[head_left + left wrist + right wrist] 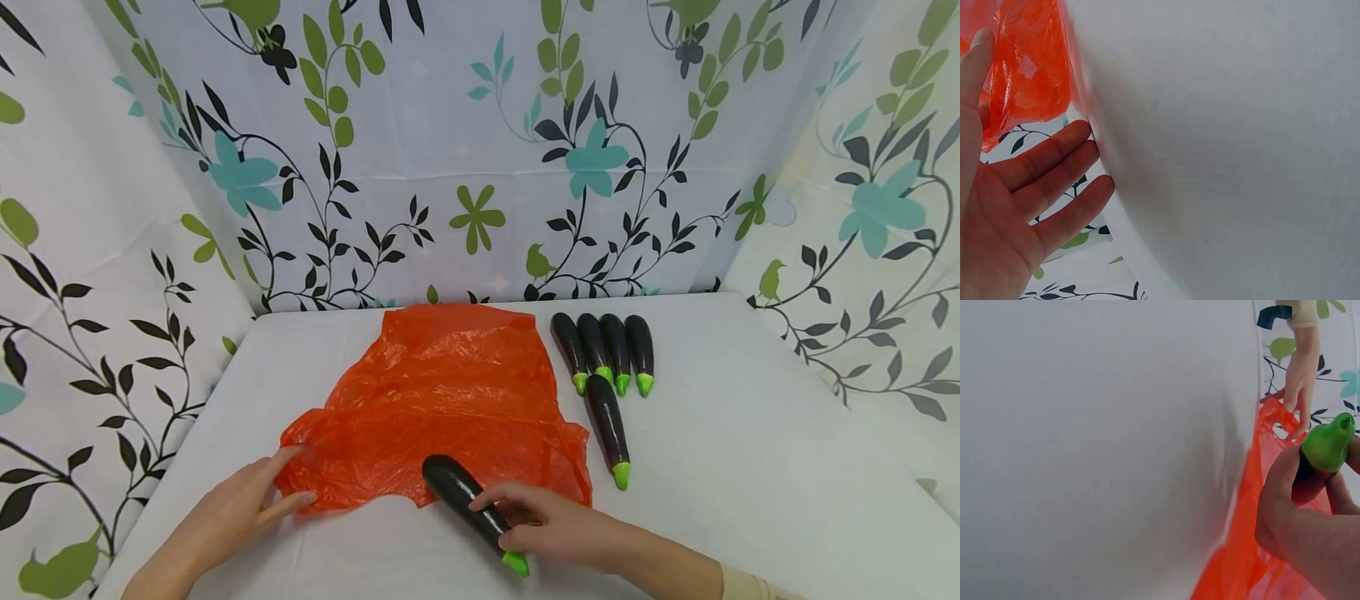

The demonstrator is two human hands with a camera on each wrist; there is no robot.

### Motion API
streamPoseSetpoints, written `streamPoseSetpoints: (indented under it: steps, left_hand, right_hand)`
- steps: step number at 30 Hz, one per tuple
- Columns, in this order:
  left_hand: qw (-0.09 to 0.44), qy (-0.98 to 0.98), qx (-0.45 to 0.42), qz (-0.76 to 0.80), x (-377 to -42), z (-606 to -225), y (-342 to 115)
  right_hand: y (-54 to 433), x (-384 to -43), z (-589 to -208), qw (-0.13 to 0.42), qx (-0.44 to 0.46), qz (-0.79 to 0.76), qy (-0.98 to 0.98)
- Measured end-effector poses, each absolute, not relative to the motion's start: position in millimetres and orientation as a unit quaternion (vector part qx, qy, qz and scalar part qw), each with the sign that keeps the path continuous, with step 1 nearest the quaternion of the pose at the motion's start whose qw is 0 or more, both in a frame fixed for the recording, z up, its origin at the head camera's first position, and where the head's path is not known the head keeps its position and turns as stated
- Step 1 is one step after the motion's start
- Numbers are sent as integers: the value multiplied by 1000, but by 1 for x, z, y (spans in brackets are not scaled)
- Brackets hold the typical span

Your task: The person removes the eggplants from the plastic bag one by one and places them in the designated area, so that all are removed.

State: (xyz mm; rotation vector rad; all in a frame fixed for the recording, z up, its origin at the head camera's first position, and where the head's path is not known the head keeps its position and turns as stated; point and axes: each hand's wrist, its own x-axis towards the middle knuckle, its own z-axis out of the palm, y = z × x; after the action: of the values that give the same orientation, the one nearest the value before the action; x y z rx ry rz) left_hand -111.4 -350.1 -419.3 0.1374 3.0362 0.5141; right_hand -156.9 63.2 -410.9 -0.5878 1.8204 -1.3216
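A dark purple eggplant [457,487] with a bright green stem end is held in my right hand [543,521]. Thumb and fingers grip it near that green cap [1325,447]. Its rounded far end lies over the front edge of an orange plastic bag [450,392]. At the bag's left front corner is my left hand [232,500], thumb and index finger spread apart against the thin plastic. The left wrist view shows the other fingers [1066,212] extended, their tips at the white table surface. The index finger is mostly hidden there by the bag.
Several more eggplants [615,346] lie side by side to the right of the bag, stems toward me. One eggplant [607,425] sits in front of them, nearer the bag's right edge. A white cloth covers the table [750,467]. Leaf-patterned curtains [465,142] enclose it at the back and sides.
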Motion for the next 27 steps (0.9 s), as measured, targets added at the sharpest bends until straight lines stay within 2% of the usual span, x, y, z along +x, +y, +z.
streamPoseSetpoints:
  steps: [14, 21, 27]
  left_hand:
    - [48, 985, 39, 164, -113, -417, -350]
    - [55, 984, 32, 166, -112, -417, -349]
    - [48, 985, 38, 164, -112, -417, -350]
  right_hand:
    - [103, -136, -375, 364, -345, -532, 683]
    - [121, -131, -352, 311, -367, -557, 677]
    - [142, -139, -342, 262, -363, -559, 698]
